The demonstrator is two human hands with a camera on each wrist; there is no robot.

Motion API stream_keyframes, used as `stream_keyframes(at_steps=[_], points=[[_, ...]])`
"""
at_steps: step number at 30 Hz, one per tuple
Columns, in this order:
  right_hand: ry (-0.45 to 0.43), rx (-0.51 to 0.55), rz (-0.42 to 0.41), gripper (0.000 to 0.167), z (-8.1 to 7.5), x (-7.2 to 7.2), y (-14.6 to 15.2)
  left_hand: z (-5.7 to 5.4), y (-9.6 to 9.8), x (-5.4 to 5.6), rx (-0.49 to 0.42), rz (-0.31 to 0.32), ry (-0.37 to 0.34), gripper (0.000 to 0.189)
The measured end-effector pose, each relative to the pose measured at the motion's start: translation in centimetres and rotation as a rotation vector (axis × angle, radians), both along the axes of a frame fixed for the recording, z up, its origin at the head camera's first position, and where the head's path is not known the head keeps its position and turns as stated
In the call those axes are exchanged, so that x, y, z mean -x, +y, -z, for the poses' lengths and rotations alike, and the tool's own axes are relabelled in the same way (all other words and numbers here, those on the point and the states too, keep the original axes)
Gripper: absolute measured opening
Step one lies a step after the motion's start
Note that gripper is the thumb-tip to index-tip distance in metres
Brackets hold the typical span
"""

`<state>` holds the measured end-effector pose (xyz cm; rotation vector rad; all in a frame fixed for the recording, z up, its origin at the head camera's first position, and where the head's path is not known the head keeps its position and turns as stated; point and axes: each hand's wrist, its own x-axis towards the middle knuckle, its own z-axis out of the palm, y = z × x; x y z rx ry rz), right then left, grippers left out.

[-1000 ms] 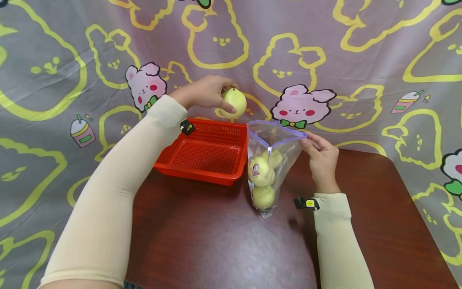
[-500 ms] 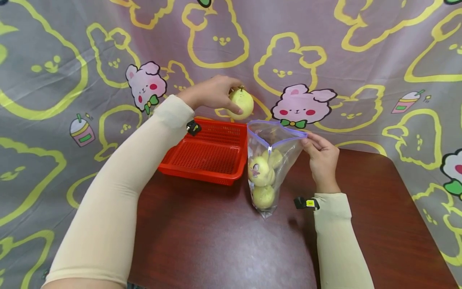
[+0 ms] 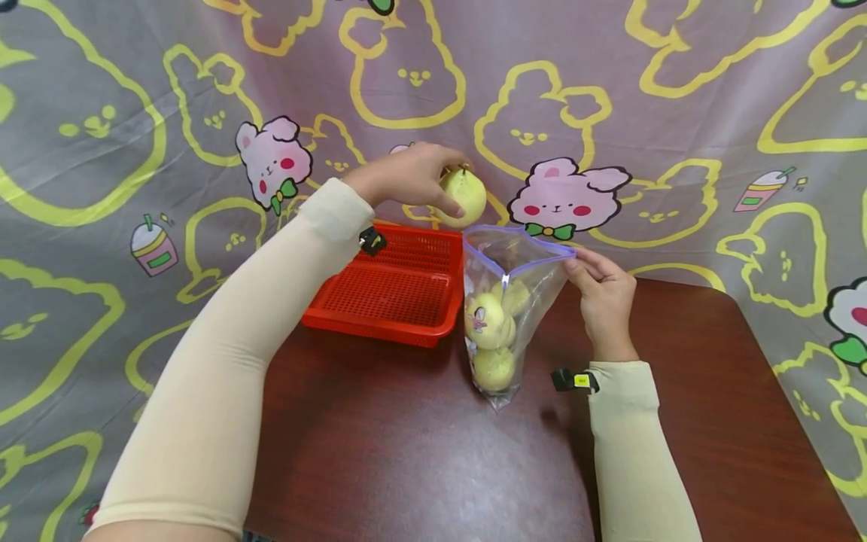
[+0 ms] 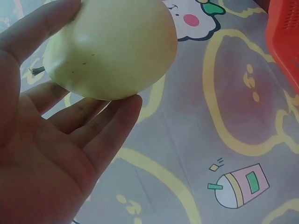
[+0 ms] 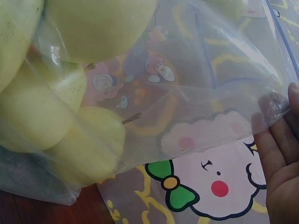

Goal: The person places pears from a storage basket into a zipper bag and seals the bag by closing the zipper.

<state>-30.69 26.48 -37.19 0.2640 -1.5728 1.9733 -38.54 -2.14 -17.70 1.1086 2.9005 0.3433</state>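
Note:
My left hand (image 3: 423, 181) grips a pale yellow pear (image 3: 467, 197) between thumb and fingers, its stem upward, just above and left of the bag's mouth. In the left wrist view the pear (image 4: 117, 51) fills the top, with fingertips along its side. My right hand (image 3: 605, 297) pinches the right corner of a clear zip bag (image 3: 542, 282) with a purple-edged mouth, which gapes wide. Several pears (image 3: 494, 369) are stacked inside that bag. From the right wrist, these pears (image 5: 37, 107) show through the plastic, with fingers (image 5: 275, 144) at the bag's edge.
A red plastic basket (image 3: 379, 327) with a perforated floor sits left of the bag, partly behind my left forearm. The dark brown table (image 3: 420, 452) has a rounded far right corner. A curtain (image 3: 542, 38) with cartoon rabbits hangs close behind.
My left hand has carried the pear rightward, and slightly down, toward the bag's mouth. The right hand and the bag have stayed in place.

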Motion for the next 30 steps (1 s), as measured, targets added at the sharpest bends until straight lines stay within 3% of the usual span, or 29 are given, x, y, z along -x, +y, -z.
stream_keyframes(at_steps=[19, 30], points=[[0.003, 0.005, 0.0, 0.036, 0.2, 0.2, 0.2, -0.1, 2.7, -1.0, 0.009, 0.071, -0.047, 0.061], [0.013, 0.011, -0.004, 0.032, 0.2, 0.2, 0.1, 0.6, 3.9, -1.2, 0.03, 0.09, -0.041, 0.056]])
